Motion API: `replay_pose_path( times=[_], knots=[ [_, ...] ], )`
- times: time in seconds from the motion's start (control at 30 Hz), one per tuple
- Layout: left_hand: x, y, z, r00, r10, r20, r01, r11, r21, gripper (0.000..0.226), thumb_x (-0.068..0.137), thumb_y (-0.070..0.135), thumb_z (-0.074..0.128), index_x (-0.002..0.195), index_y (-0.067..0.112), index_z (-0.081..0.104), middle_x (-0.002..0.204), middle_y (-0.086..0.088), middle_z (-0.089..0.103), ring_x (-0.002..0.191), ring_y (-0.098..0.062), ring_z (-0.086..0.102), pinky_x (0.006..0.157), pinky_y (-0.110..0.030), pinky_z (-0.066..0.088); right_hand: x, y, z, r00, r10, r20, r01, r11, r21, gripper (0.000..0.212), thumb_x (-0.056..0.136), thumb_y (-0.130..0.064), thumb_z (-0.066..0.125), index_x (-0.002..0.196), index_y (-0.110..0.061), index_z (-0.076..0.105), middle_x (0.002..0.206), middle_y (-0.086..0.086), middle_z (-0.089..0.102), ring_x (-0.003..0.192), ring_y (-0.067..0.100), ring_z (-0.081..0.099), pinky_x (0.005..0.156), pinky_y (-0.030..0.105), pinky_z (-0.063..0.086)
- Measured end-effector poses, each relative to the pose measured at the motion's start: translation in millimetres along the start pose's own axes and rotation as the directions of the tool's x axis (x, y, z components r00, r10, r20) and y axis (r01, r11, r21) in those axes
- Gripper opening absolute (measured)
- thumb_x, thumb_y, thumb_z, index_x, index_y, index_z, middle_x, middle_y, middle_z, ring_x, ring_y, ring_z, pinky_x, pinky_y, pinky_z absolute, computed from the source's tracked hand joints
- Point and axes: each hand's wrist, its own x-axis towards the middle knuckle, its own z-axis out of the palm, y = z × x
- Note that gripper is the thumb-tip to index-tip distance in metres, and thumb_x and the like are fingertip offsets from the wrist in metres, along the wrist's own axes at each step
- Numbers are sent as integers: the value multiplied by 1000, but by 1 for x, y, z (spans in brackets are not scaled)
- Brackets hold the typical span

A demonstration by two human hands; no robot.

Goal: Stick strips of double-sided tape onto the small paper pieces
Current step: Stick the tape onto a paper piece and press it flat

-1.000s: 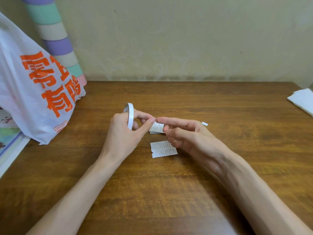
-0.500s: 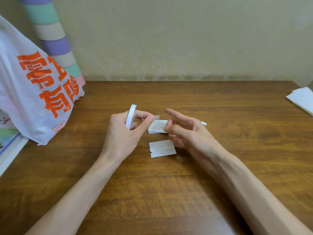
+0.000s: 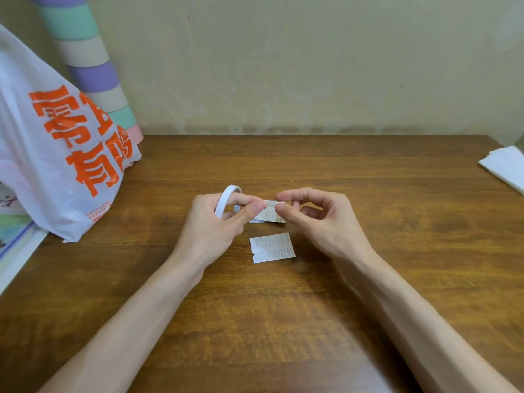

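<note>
Landmark = loose paper piece (image 3: 272, 248), flat on the wooden table (image 3: 283, 336), mid-table.

Edges & room, L to R:
- Far L of the piece: white plastic bag (image 3: 56, 171) slumped on the table's L side, bottom corner on the wood. Printed sheets (image 3: 14, 245) lie under it along the L edge, cut by the frame.
- Up-left of the piece, behind the bag: striped tube (image 3: 90, 72) leaning at the wall (image 3: 312, 66), foot at the table's back edge.
- Just up-left of the piece: L hand (image 3: 215, 225), fingers curled, gripping the tape roll (image 3: 224, 201), which stands on edge. Thumb tip is at the roll end of the tape strip (image 3: 270, 204).
- The strip spans the short gap btw both hands, lifted off the wood.
- Just beyond the piece, under the strip: small stack of paper pieces (image 3: 268, 217), partly hidden by the thumbs. Bare wood separates it from the loose piece.
- Just up-right of the piece: R hand (image 3: 320, 219), thumb + forefinger pinching the strip's free end, other fingers loosely curled.
- Far R of the piece: white sheets (image 3: 504, 165) at the table's R edge, cut by the frame.
- Bare wood: nearer than the piece btw the forearms, a wide band beyond the hands to the back edge, and a wide stretch R of the R hand. L side is tighter, w/ the bag near the L hand.

Writing:
- Bag: big orange Chinese chars, one reads 有. Small orange print near its bottom is too small to read.
- Loose piece & stack: rows of tiny print, unreadable.
</note>
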Motion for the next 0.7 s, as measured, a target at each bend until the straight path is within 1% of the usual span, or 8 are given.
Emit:
replay_pose_path(
  times=[0.17,0.23,0.3,0.37,0.43,0.53,0.63,0.7],
  knots=[
    [-1,3,0,1000,12,23,-12,1000,0,11,91,35,79,93,27,86,85,-3,79,53,-8,41,56,-16,42,-1,0,2,1000,9,19,-9,1000,10,9,92,-30,80,96,-22,83,76,0,60,63,6,47,61,13,38],
    [-2,3,0,999,13,30,-13,1000,-9,11,91,33,78,93,25,85,73,3,75,49,-5,37,55,-15,40,-1,-1,2,1000,9,18,-9,1000,20,11,93,-30,79,93,-20,82,77,3,64,63,5,49,60,13,39],
    [-2,2,1,1000,6,28,-6,1000,-8,11,91,32,78,93,24,85,59,14,63,46,-4,35,53,-13,38,-1,0,2,1000,3,12,-4,1000,24,12,94,-28,79,91,-16,81,75,2,64,60,3,48,59,12,38],
    [-2,2,1,1000,4,28,-4,1000,-7,11,91,32,78,93,24,85,57,18,60,46,-4,35,54,-14,37,-1,0,2,1000,2,14,-2,1000,24,13,94,-26,78,91,-13,81,74,0,65,60,3,49,58,12,38],
    [-2,3,1,1000,5,28,-6,1000,11,11,91,35,79,92,26,85,66,16,70,49,-3,42,57,-16,41,0,1,1,1000,10,19,-11,1000,26,15,95,-25,77,91,-11,79,68,-7,63,56,0,48,56,10,37],
    [0,3,-3,1000,2,-4,-1,999,51,11,90,39,79,93,30,85,89,8,80,69,-3,60,71,-24,53,1,2,-1,1000,13,1,-13,1000,28,17,96,-23,76,91,-7,77,59,-17,59,50,-1,48,53,8,35],
    [5,2,-12,997,11,-80,-3,995,99,12,92,40,78,98,32,84,98,19,79,103,0,70,95,-38,59,3,2,-5,1000,18,-26,-17,1000,12,18,94,-25,78,91,-7,78,57,-17,57,50,0,47,54,9,35],
    [7,3,-15,994,37,-101,-22,990,142,12,94,37,77,102,33,83,98,25,78,98,-3,71,94,-43,61,4,3,-7,999,34,-18,-35,999,-29,17,93,-30,79,91,-13,81,56,-16,56,53,2,43,57,14,34]
  ],
)
